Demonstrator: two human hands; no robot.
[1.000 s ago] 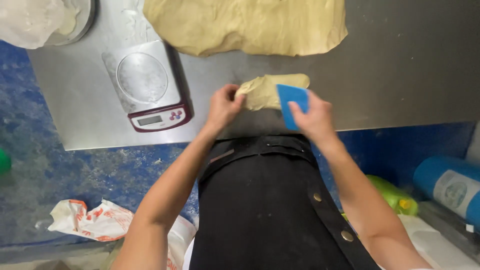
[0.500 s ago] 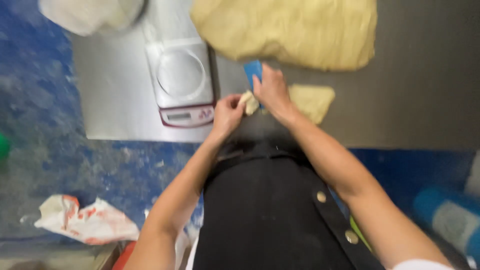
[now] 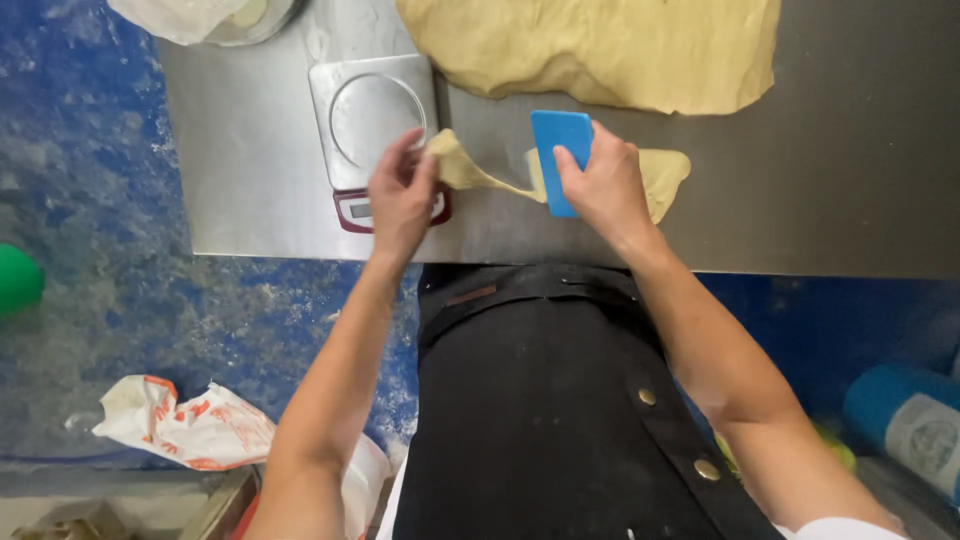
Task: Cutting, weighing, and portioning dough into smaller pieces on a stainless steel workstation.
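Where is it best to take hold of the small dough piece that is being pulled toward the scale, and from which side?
Probably at its thick free end, from the scale side, where the left hand pinches it. The thin stretched neck toward the blue scraper, held by the right hand, looks likely to tear.

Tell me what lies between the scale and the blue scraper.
In the head view, a stretched strand of dough spans from the left hand over the scale to the blue scraper.
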